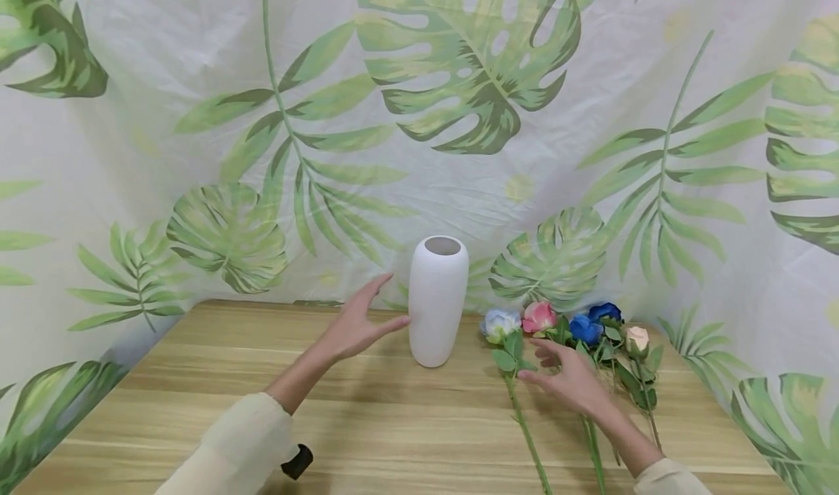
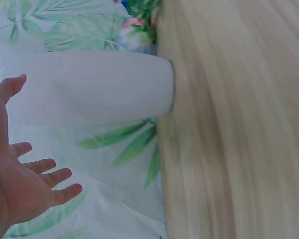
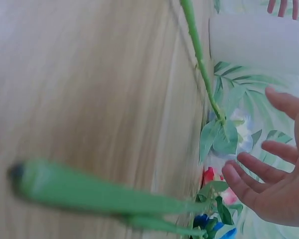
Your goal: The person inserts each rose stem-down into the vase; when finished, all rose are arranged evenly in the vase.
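Standing upright between relaxed, unclenched hands (image 1: 354, 329) (image 1: 572, 383), the white vase (image 1: 437, 306) shows its grey interior (image 1: 443, 245).

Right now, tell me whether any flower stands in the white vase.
No, nothing rises from the white vase; the flowers lie beside it.
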Motion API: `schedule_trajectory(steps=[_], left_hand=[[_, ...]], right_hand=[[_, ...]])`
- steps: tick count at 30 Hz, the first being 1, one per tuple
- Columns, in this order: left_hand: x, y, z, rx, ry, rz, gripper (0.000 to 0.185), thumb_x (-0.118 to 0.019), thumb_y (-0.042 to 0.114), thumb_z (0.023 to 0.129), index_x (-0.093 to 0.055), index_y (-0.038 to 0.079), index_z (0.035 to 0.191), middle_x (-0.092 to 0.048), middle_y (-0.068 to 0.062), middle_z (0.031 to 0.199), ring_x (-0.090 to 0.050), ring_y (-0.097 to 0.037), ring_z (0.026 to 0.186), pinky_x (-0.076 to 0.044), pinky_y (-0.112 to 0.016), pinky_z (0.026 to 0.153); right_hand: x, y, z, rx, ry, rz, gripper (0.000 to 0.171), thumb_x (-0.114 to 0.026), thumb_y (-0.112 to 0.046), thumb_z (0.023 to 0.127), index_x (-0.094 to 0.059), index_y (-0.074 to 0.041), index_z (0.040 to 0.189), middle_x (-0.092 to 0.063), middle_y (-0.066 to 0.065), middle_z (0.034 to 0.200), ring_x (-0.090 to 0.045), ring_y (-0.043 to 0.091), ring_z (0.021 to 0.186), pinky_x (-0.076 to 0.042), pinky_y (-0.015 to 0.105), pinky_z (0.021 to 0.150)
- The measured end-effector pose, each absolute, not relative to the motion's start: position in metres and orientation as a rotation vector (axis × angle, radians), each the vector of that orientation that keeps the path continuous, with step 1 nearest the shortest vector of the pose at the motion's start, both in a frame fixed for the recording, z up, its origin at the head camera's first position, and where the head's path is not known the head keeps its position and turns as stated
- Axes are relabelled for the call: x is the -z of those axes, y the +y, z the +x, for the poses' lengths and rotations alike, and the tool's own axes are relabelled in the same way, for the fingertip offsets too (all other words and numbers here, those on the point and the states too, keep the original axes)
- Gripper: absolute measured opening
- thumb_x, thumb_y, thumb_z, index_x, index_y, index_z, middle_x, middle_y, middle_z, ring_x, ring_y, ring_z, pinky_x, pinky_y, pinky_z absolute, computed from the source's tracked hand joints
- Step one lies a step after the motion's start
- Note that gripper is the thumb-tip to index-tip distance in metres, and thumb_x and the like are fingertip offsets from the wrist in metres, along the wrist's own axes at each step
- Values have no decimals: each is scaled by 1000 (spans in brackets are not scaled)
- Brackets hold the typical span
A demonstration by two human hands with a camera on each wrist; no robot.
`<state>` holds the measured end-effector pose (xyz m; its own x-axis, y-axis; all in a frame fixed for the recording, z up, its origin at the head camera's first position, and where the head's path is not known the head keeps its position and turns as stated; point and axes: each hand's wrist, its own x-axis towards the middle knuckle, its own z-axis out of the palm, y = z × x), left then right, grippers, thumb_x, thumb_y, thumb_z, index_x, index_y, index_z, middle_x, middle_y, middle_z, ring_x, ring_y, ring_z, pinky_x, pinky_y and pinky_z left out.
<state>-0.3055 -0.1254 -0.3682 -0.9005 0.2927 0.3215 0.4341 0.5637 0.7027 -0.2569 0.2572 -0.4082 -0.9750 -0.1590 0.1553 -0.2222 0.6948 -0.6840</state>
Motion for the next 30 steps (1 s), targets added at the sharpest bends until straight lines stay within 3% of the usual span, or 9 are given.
schedule_trajectory(steps=[4, 12, 19, 24, 30], left_hand=[[359, -113, -309, 1435, -2571, -580, 90, -77, 41, 92, -31, 11, 163, -33, -19, 165, -36, -43, 148, -36, -66, 114], [347, -94, -319, 1697, -2430, -500, 86, -82, 32, 90, -36, 12, 160, -41, -17, 160, -42, -41, 145, -39, -59, 115], [340, -82, -327, 1838, -2275, -523, 87, -82, 22, 89, -34, 10, 160, -44, -16, 158, -46, -38, 142, -39, -58, 115], [337, -77, -328, 1861, -2233, -543, 88, -83, 19, 87, -35, 11, 160, -46, -16, 157, -48, -37, 140, -39, -57, 115], [334, -72, -331, 1853, -2189, -568, 87, -84, 16, 87, -38, 14, 160, -49, -15, 154, -52, -35, 136, -40, -56, 114]], right_hand=[[412, 256, -261, -1332, -2809, 283, 60, -81, -24, 91, -60, 3, 141, -73, 15, 107, -70, 25, 94, -59, 38, 74], [419, 249, -263, -1640, -2825, 225, 44, -79, -9, 91, -60, 14, 124, -74, 16, 88, -74, 30, 72, -62, 41, 60], [424, 241, -261, -1756, -2877, 135, 34, -79, 1, 86, -60, 10, 113, -73, 15, 83, -71, 25, 66, -59, 36, 54], [423, 238, -255, -1732, -2948, 80, 31, -82, 1, 83, -59, 6, 104, -73, 13, 75, -68, 20, 59, -58, 35, 51], [423, 240, -245, -1726, -3012, 89, 33, -82, -2, 85, -60, 3, 108, -72, 13, 75, -66, 19, 54, -58, 34, 50]])
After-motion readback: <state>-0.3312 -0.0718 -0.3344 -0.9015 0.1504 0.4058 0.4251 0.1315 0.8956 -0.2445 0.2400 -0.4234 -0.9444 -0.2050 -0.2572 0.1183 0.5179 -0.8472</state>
